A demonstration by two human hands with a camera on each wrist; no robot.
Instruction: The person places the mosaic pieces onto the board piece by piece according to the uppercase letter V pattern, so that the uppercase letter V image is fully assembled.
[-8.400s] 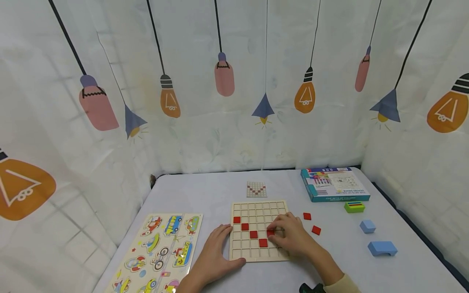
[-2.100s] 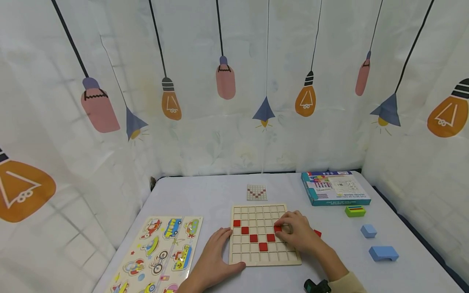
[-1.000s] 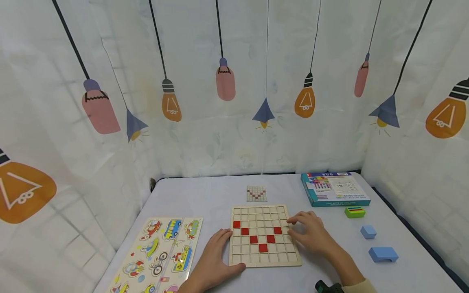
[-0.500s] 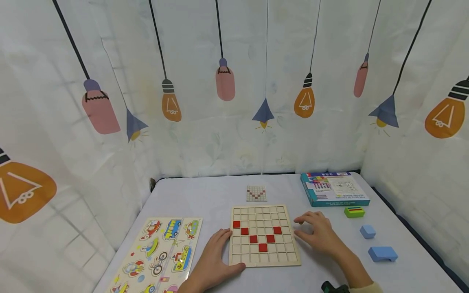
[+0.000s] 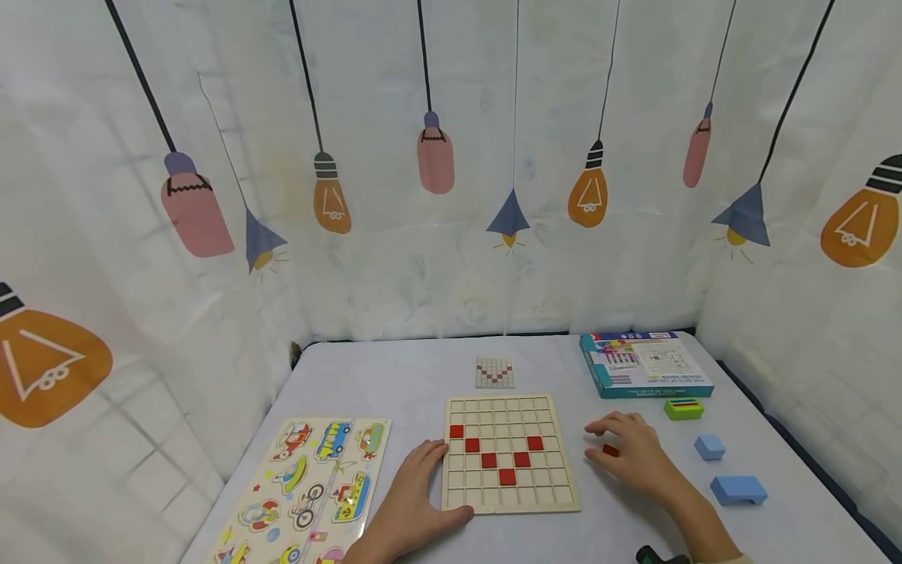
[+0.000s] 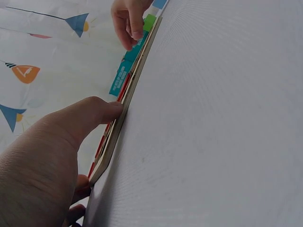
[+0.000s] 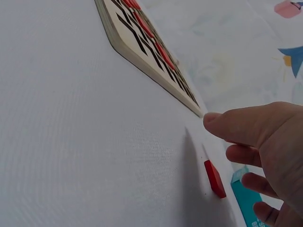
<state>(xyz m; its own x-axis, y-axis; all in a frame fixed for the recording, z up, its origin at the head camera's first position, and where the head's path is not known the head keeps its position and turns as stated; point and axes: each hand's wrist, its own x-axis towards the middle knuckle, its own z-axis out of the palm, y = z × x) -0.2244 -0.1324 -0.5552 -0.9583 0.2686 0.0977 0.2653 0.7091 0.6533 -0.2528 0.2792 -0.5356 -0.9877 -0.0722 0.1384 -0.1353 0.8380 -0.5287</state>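
A wooden grid board [image 5: 493, 495] lies on the table. Several red square tiles [image 5: 507, 476] sit in its cells in a V shape whose right arm is shorter. My left hand [image 5: 416, 501] holds the near left corner, thumb on the front edge and fingers along the left side. To the right of the board, my right hand [image 5: 636, 454] hovers with thumb and fingers apart around a loose red tile [image 7: 215, 178] on the cloth. In the right wrist view the fingers look clear of that tile. Behind the board lies a small pattern card [image 5: 496, 373] with a V of red squares.
A picture puzzle board [image 5: 282, 489] with vehicles lies at the left. At the right are a boxed set [image 5: 648, 368], a green block [image 5: 683, 409], a small blue block [image 5: 709, 446] and a blue arch block [image 5: 738, 490]. A lamp-print curtain surrounds the table.
Since the earliest frame, two more red tiles have come to lie in the grid's right arm. My right hand has left the board and moved right to the loose tile. My left hand stays put.
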